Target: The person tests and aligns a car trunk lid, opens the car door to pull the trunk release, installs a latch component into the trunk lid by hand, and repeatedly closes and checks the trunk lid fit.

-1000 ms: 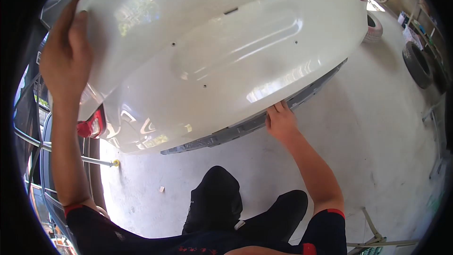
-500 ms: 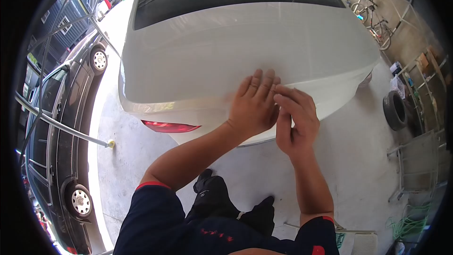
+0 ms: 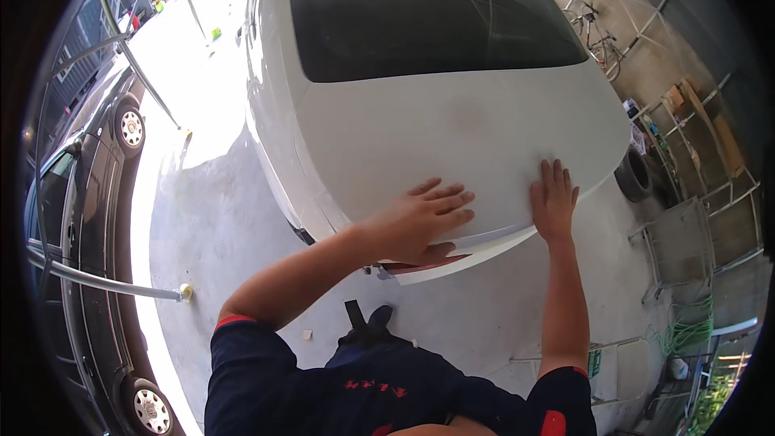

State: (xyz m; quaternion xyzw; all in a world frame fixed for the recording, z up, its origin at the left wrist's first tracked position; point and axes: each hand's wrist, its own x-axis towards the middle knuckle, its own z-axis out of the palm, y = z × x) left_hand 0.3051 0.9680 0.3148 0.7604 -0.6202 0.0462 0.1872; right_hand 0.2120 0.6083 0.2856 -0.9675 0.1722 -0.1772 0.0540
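A white car's trunk lid (image 3: 379, 137) fills the middle of the head view, below its dark rear window (image 3: 436, 32). My left hand (image 3: 424, 218) is over the lid's rear edge, fingers spread and pointing right. Farther right, my right hand (image 3: 555, 202) reaches forward over the lid near its right corner, fingers stretched out. Both hands are empty; whether the palms press on the paint cannot be made out. Under my left hand, part of a red tail light (image 3: 432, 264) shows. A faint dark smudge or reflection appears higher on the lid.
A dark car (image 3: 89, 210) stands on the left behind a metal pole (image 3: 121, 281). To the right are a loose tire (image 3: 633, 176), a metal rack (image 3: 702, 145), green hose or rope (image 3: 686, 327) and a bicycle (image 3: 597, 40) by the wall. Concrete floor (image 3: 218, 234) surrounds the white car.
My hands, close together before, are now apart, the right one farther right. Its bent fingers have straightened. The view has shifted, showing more of the car's left side and rear window.
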